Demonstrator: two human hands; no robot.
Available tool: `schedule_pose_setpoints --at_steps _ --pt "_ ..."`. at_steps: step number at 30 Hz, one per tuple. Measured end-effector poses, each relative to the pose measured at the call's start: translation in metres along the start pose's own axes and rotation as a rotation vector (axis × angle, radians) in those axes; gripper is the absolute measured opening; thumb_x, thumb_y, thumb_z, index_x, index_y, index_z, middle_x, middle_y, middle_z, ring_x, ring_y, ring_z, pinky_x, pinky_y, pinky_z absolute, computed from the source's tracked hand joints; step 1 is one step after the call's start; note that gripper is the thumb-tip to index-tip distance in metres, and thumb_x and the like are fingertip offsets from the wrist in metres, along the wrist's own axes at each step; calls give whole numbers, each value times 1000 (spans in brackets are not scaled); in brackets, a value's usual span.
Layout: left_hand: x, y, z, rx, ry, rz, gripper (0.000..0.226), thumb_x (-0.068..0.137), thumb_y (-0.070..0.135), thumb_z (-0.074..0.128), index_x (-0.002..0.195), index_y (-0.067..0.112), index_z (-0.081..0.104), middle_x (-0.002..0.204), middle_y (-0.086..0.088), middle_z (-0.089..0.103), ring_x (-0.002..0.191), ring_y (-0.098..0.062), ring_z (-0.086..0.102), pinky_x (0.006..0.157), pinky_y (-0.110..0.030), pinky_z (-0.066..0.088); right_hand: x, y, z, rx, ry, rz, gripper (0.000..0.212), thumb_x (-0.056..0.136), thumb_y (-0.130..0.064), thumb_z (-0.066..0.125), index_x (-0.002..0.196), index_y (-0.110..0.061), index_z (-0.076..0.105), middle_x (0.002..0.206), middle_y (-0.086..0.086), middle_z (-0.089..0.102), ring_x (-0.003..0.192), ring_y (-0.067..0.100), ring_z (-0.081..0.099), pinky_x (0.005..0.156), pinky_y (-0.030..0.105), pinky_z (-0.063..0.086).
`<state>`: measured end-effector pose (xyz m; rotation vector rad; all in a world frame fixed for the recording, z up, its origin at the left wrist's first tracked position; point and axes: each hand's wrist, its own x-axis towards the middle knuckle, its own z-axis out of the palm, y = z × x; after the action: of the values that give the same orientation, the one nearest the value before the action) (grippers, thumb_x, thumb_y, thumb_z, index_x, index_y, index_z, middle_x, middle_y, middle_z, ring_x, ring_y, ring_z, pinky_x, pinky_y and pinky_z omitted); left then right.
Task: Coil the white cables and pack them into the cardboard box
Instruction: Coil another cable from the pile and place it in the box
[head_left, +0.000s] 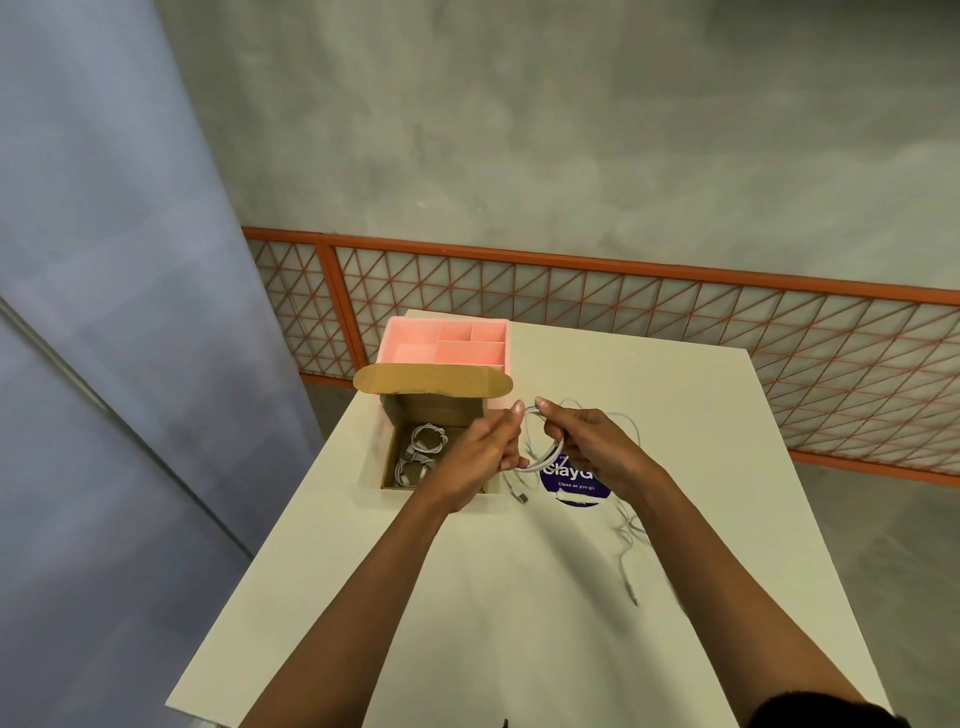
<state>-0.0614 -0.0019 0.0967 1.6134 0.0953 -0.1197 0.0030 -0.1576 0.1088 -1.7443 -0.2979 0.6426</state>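
Note:
A white cable loop hangs between both hands above the white table, just right of the open cardboard box. My left hand grips the loop's left side over the box's right edge. My right hand pinches its right side. Loose cable trails from the loop down to the right, and a plug end lies below the loop. Inside the box lie coiled white cables. The box's near right corner is hidden by my left wrist.
A pink compartment tray stands behind the box's raised flap. A purple round sticker marks the table under my hands. An orange mesh fence runs beyond the table's far edge. The table's left edge lies close to the box.

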Motion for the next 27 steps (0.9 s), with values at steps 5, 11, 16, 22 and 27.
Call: schedule_pose_setpoints --at_steps 5,11,16,22,27 --pt "2 -1 1 -17 69 11 23 99 41 37 92 22 50 80 3 36 74 -9 38 72 -20 46 -1 -1 -1 -61 -24 -66 47 91 -53 49 72 -11 59 56 1 28 52 12 22 48 18 24" --pt "-2 6 -10 -189 73 39 30 101 33 38 80 13 46 60 4 24 50 -6 26 56 -18 38 -3 0 -24 -84 -223 -120 24 100 -20 44 111 -9 62 73 1 47 61 4 43 59 15 40" --pt "-4 11 -19 -208 96 62 34 102 30 37 70 18 43 64 -5 16 49 -7 26 55 -16 41 -4 -1 -43 -325 -452 -32 19 95 -21 56 109 -17 68 100 5 71 88 13 65 73 21 51" --pt "-11 13 -16 -247 -61 -2 34 101 32 36 71 17 41 57 5 25 47 -6 27 54 -19 39 8 7 -42 -518 -309 -65 8 90 -19 64 85 -18 70 77 0 69 69 13 62 64 19 49" --pt "-17 14 -12 -227 -202 -70 34 102 31 35 71 16 36 58 4 23 50 -7 25 56 -19 41 17 6 -35 -193 227 -220 7 90 -6 61 85 -2 62 74 16 66 59 14 67 67 29 59"
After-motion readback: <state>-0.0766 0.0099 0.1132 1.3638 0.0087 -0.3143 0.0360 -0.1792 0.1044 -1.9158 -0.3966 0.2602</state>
